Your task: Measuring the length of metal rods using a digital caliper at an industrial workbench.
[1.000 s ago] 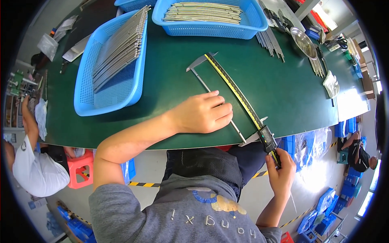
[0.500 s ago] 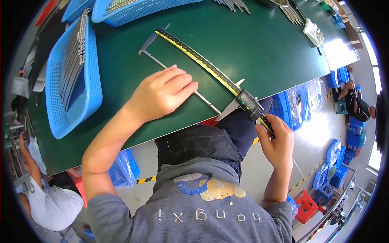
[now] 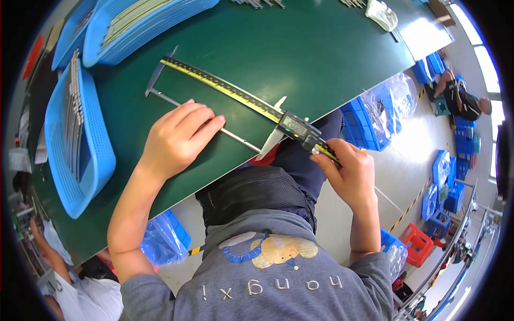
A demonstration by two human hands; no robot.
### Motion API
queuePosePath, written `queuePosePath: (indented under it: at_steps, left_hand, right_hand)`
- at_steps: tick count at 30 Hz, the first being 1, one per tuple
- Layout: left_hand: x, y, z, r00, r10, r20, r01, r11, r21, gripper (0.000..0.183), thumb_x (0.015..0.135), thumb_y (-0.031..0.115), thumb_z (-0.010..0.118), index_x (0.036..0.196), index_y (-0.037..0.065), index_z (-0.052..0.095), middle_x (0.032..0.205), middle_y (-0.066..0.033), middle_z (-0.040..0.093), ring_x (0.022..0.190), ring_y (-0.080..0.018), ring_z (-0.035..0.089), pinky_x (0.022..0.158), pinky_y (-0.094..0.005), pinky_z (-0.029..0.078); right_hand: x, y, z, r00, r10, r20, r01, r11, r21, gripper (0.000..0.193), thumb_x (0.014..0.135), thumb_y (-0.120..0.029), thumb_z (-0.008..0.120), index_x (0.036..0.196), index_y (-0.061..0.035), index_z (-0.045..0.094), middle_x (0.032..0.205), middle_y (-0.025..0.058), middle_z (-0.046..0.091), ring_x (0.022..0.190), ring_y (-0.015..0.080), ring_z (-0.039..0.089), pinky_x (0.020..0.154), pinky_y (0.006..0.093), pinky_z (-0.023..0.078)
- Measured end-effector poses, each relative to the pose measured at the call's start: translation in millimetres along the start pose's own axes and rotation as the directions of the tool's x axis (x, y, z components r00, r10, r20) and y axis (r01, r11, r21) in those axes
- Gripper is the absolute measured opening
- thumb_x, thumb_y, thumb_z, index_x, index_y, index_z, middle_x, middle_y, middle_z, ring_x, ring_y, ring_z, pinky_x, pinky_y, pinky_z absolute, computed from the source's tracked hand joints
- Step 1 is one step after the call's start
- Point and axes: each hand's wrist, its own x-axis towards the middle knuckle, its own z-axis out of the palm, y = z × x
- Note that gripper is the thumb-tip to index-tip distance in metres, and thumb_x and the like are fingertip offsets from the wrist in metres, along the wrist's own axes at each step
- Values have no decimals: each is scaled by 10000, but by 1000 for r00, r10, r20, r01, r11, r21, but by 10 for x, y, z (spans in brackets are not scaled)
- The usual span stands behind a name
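Note:
A long digital caliper (image 3: 225,89) with a yellow-edged scale lies aslant over the green table, its dark display unit near the front edge. My right hand (image 3: 352,172) grips the beam's near end, thumb by the small thumbwheel below the display. Between the long jaws runs a slim metal rod (image 3: 241,140). Its far end meets the fixed jaw, and its near end lies at the sliding jaw, where contact is hard to tell. My left hand (image 3: 179,140) is closed over the rod's middle, fingers pinching it and hiding that stretch.
Blue perforated baskets (image 3: 104,160) holding metal rods stand on the green table (image 3: 300,59) at left. More rods and a white glove (image 3: 382,15) lie at the far side. Blue crates (image 3: 361,125) stand beyond the table's right edge. Co-workers sit at far left and right.
The whole view has shifted and turned slightly, so table, caliper and hands appear farther left. Both hands keep their holds on the rod and the caliper.

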Motion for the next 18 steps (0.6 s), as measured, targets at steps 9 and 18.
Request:
queuePosePath:
  at_steps: [9, 18]
  left_hand:
    - [-2, -15, -25, 1000, 16, -7, -16, 1000, 12, 237, 665, 57, 633, 895, 58, 689, 843, -57, 594, 807, -222, 613, 753, -347, 550]
    - [-12, 1, -52, 999, 41, 24, -42, 999, 35, 240, 673, 70, 630, 907, 56, 682, 868, -67, 596, 825, -234, 617, 760, -352, 545]
  right_hand:
    - [3, -50, -23, 1000, 6, 9, -6, 1000, 7, 315, 773, -349, 711, 875, -69, 612, 687, 72, 607, 552, 269, 602, 487, 365, 461]
    - [17, -32, 14, 1000, -13, -20, 13, 1000, 2, 281, 733, -268, 753, 840, -51, 610, 652, 75, 585, 504, 213, 564, 472, 309, 431]
